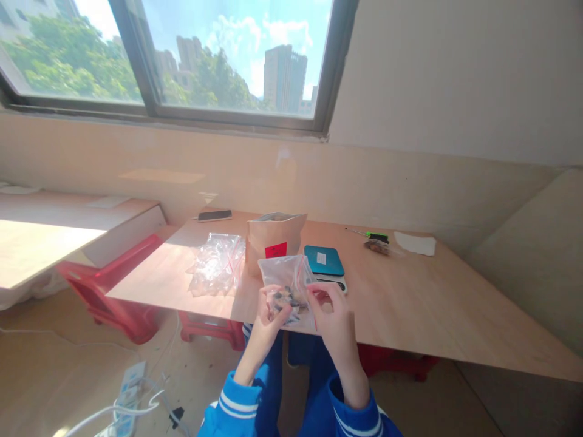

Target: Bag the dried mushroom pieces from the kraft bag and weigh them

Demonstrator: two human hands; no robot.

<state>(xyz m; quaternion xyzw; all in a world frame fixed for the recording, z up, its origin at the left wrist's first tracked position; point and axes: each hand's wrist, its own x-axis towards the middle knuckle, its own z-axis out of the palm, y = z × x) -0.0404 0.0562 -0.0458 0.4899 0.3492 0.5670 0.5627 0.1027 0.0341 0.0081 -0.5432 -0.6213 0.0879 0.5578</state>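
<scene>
Between your two hands, at the near edge of the table (396, 303), is the clear bag (283, 273), with dark and pale pieces (289, 297) inside. Your left hand (272, 312) grips its lower left part, thumb across the front. Your right hand (330, 306) is narrowed to a pinch at the opposite edge, beside the red strip (299, 271). The step looks like working that edge with the pieces already in; you can't tell from here whether it is sealed. If it is open, the next move calls for a steady left hold while your right finger and thumb press along the strip, keeping pieces clear of it. Just beyond your left hand stands the brown paper pouch (273, 233); beyond your right is the teal-topped scale (324, 260); farther left lie flat clear bags (216, 264).
</scene>
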